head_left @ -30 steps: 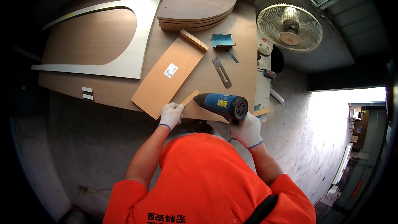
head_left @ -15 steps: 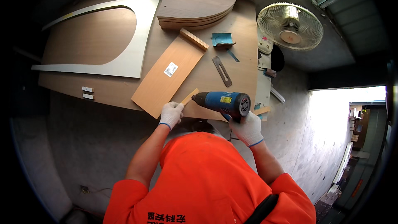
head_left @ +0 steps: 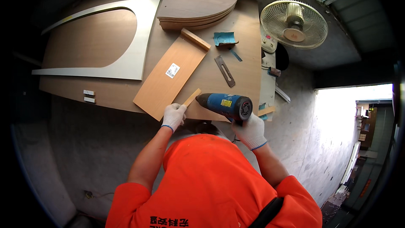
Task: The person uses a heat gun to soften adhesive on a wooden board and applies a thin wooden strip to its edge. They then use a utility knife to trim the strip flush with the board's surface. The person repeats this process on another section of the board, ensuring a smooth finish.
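Narrow wooden strip (head_left: 193,96): over the near edge of the worktop (head_left: 247,76), its lower end inside the grip of the left hand (head_left: 174,116). That grip is closed on the strip; the gloved fingers cover the held end. Long axis runs obliquely from the fingers, away from the person and to the right, leaving the far end free.

Heat gun (head_left: 228,105): right of the strip, its dark conical nozzle (head_left: 202,100) aimed leftward across the strip's long axis. Nozzle tip just beside the strip's exposed length; contact or narrow gap, cannot tell. Right hand (head_left: 252,133): grip wrapped round the gun's handle, finger detail partly hidden by the body. Left hand is the nearer of the two to the strip.

Outward: labelled wooden board (head_left: 164,88) beside the left hand, slotted metal blade (head_left: 225,71) beyond the gun, curved teal piece (head_left: 225,38) farther off.
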Demonstrator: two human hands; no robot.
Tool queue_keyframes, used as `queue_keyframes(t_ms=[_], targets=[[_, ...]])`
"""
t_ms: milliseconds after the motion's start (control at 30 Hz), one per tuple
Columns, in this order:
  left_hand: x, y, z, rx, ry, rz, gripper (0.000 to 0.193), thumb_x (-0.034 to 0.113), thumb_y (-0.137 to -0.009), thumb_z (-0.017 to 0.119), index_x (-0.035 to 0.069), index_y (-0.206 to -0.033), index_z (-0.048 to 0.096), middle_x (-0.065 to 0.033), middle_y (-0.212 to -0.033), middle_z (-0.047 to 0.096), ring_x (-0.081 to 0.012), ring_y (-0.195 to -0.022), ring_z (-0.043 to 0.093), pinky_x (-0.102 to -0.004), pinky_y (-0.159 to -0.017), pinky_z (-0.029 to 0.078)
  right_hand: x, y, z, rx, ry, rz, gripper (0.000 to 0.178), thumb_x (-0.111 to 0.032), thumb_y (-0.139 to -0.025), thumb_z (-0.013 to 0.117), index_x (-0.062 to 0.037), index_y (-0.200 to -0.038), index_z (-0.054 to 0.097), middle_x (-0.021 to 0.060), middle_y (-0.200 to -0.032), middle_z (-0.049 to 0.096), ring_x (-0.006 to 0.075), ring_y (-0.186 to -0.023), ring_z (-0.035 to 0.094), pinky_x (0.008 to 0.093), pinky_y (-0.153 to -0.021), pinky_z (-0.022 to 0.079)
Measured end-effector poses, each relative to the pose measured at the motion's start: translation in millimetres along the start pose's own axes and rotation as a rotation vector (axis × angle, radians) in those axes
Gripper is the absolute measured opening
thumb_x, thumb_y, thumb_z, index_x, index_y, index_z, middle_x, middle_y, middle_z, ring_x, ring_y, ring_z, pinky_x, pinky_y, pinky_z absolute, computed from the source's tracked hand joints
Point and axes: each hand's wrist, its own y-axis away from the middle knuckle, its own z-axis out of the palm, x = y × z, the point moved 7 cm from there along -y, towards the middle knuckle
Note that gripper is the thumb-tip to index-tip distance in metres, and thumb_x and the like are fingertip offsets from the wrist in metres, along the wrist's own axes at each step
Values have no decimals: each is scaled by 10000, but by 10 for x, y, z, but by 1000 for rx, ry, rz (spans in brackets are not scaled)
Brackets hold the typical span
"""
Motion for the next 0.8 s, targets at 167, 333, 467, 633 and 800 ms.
queue_keyframes(t_ms=[167, 333, 467, 633, 800], targets=[[-50, -24, -18, 2, 9, 13, 326, 254, -1016, 685, -45, -887, 693, -103, -623, 654, -193, -415, 571, -352, -419, 467, 44, -13, 25, 20, 7, 30, 251, -105, -807, 736, -54, -1050, 698, 212, -888, 752, 454, -864, 746, 517, -728, 611], [-24, -9, -8, 6, 1, 8, 338, 259, -1018, 686, -43, -866, 690, -102, -619, 655, -193, -414, 573, -353, -420, 469, 69, 6, 51, 35, 14, 37, 245, -120, -817, 743, -51, -1049, 701, 211, -883, 753, 454, -861, 747, 515, -727, 611], [-45, -24, -8, 6, -8, 10, 341, 261, -1019, 685, -42, -863, 689, -102, -617, 655, -192, -419, 575, -358, -426, 474, 66, 10, 33, 37, 10, 31, 252, -140, -822, 755, -52, -1053, 708, 212, -880, 756, 450, -869, 752, 509, -734, 614], [-61, -36, -23, 4, -12, 3, 340, 263, -1032, 667, -36, -870, 683, -102, -627, 657, -192, -423, 573, -359, -430, 475, 95, 12, -12, 38, -11, 113, 251, -152, -823, 755, -49, -1050, 727, 222, -883, 761, 445, -905, 757, 494, -749, 619], [-65, -32, -8, -6, 60, -38, 323, 255, -1040, 651, -11, -858, 674, -88, -638, 644, -187, -423, 556, -346, -421, 445, 256, 51, 15, 11, -37, 243, 302, -184, -804, 764, -35, -1066, 740, 230, -879, 757, 421, -919, 770, 462, -774, 620]])
